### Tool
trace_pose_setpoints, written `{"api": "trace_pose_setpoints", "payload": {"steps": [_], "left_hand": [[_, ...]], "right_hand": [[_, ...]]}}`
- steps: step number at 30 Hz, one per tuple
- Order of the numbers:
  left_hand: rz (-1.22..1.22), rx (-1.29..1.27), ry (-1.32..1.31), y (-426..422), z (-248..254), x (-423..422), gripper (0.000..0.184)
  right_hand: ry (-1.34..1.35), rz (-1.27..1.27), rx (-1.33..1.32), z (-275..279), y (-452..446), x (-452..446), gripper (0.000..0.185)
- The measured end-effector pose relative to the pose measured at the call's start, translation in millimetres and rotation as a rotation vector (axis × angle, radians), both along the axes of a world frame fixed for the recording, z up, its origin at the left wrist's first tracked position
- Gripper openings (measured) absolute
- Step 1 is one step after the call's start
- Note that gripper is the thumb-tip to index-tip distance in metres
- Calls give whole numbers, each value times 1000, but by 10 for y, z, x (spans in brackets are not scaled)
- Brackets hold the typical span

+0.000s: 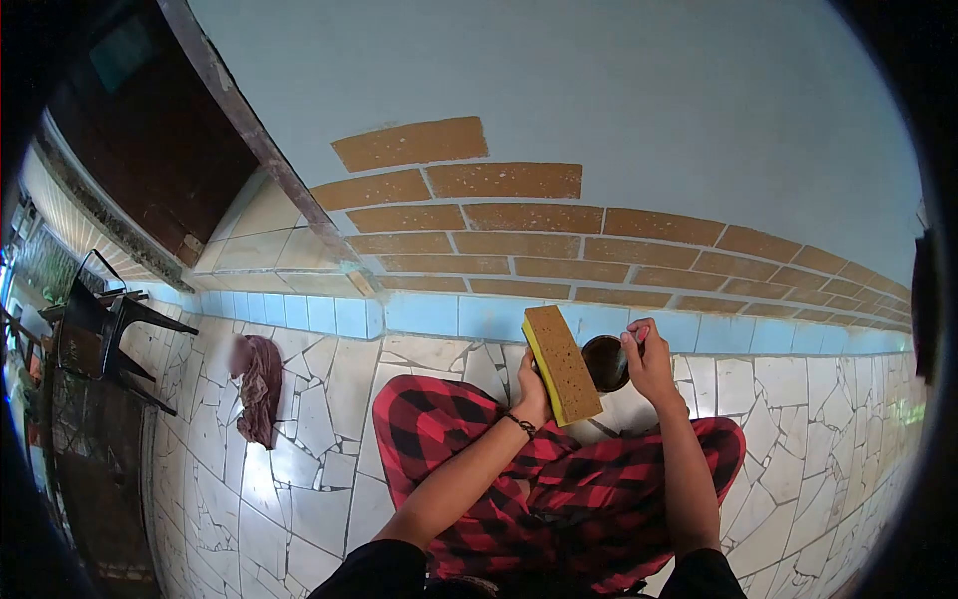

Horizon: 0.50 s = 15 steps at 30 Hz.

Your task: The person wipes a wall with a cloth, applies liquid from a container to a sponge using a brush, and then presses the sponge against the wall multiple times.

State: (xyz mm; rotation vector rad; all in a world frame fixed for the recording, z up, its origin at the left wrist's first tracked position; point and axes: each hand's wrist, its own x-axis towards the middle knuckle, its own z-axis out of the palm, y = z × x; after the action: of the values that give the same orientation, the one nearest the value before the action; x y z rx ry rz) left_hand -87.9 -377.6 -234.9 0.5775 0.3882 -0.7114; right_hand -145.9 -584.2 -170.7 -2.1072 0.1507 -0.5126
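Wears plain black sleeves (374, 571), ending well back from left hand (534, 391) and right hand (649, 361). Has dark bracelet (521, 425) on wrist, just behind left hand; beaded or knotted, cannot tell. Dressed, nearer than both hands, in red-and-black checked legwear (599, 499).

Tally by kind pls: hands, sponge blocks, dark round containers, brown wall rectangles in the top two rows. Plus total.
Hands (left hand, right hand): 2
Sponge block: 1
Dark round container: 1
Brown rectangles, top two rows: 3 (1 above, 2 below)
Total: 7
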Motion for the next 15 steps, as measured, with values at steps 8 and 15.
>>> {"api": "trace_pose_setpoints", "payload": {"steps": [8,15], "left_hand": [[-40,-17,-38,-7,7,-1,75],[-1,13,-30,-21,-29,-11,69]], "right_hand": [[58,63,97,-74,-29,-32,16],[122,150,187,-153,17,-83,17]]}}
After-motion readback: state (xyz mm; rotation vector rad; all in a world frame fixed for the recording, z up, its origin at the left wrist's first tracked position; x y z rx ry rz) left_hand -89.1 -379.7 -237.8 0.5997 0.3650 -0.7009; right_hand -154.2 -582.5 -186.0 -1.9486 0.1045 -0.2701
